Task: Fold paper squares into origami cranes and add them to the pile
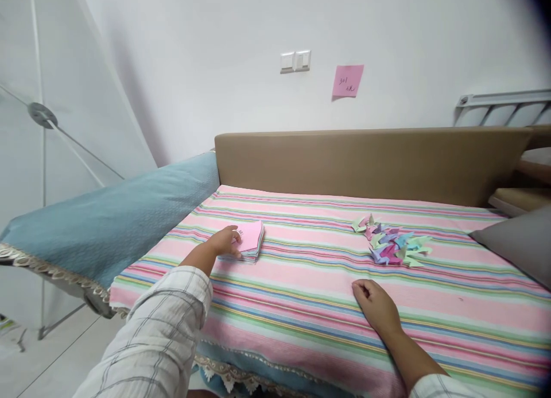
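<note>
My left hand (226, 241) rests on the left side of a thick stack of square paper sheets (253, 235), pink on top, its thumb and fingers apart. The stack lies on a pink striped cloth (301, 283). Lower right of centre, my right hand (376, 306) lies on the cloth with its fingers curled closed; whether anything is inside cannot be seen. Beyond that hand, to the right, is a pile of folded paper pieces (391, 246) in green, purple, pink and blue.
A brown backrest (365, 162) runs along the wall behind the cloth. A blue-covered armrest (120, 214) is at the left, a grey cushion (520, 243) at the right. A pink note (348, 81) and switches (295, 61) are on the wall.
</note>
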Available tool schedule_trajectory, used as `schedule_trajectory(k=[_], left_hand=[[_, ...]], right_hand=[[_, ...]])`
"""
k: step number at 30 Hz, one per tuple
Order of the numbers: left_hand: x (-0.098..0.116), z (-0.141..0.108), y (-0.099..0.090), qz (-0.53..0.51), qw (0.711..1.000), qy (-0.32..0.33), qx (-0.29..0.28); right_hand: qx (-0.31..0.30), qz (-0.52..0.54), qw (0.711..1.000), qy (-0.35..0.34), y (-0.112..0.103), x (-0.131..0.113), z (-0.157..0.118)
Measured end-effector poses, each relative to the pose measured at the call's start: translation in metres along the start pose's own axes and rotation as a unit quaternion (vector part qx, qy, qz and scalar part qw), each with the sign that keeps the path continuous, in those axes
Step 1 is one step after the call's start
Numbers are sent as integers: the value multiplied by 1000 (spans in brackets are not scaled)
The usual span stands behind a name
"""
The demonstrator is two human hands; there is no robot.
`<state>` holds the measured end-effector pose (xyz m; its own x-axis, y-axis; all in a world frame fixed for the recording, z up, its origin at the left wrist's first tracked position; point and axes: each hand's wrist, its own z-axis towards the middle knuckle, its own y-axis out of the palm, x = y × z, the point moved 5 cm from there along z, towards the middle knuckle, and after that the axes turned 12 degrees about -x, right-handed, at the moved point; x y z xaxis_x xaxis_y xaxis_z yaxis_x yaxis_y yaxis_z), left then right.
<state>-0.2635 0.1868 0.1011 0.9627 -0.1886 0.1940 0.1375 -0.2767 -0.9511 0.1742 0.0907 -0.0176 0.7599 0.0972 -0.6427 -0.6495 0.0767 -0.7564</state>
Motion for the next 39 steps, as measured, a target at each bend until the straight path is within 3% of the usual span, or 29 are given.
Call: schedule_trajectory(k=[22, 31, 39], left_hand=[[-7, 13, -2, -29, 998, 58, 16], [-11, 6, 0, -65, 997, 26, 25], [-4, 7, 6, -26, 996, -28, 84]], right_hand=[[4, 6, 1000, -9, 0, 2, 1], [2, 3, 1000, -7, 0, 3, 2], [2, 0, 1000, 3, 1, 4, 1]])
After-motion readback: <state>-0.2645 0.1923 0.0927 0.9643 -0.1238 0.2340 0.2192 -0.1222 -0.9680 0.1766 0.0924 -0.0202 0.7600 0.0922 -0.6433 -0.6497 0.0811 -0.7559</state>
